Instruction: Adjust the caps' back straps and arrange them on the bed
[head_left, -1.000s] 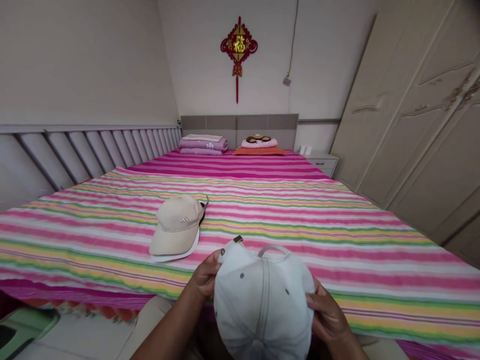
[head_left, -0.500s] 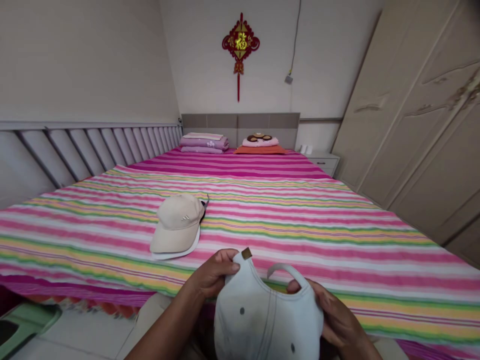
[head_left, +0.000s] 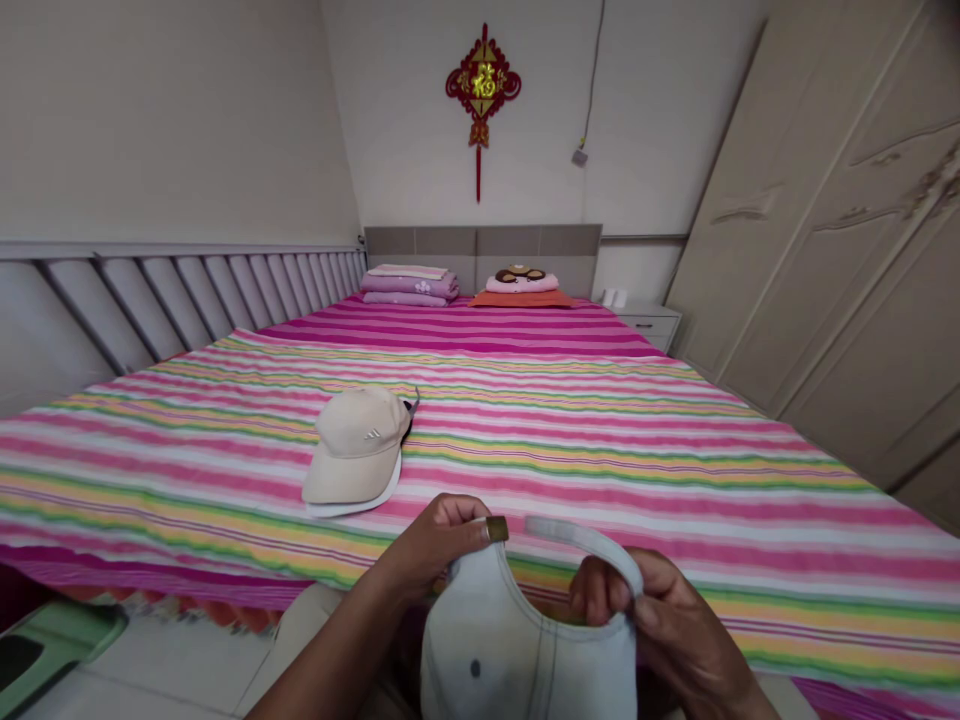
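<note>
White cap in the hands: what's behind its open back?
Through the back opening of the white cap, curled fingers of the right hand and the striped sheet show. The cap's inside and whatever lies behind its fabric are covered.

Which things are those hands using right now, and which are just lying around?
In use:
White fabric cap, held in the left hand and right hand
Its pale, narrow strap, unfastened
Its small brass-coloured clasp

Just lying about:
Beige curved-brim cap, on the multicoloured striped bedspread
Folded purple bedding
</note>
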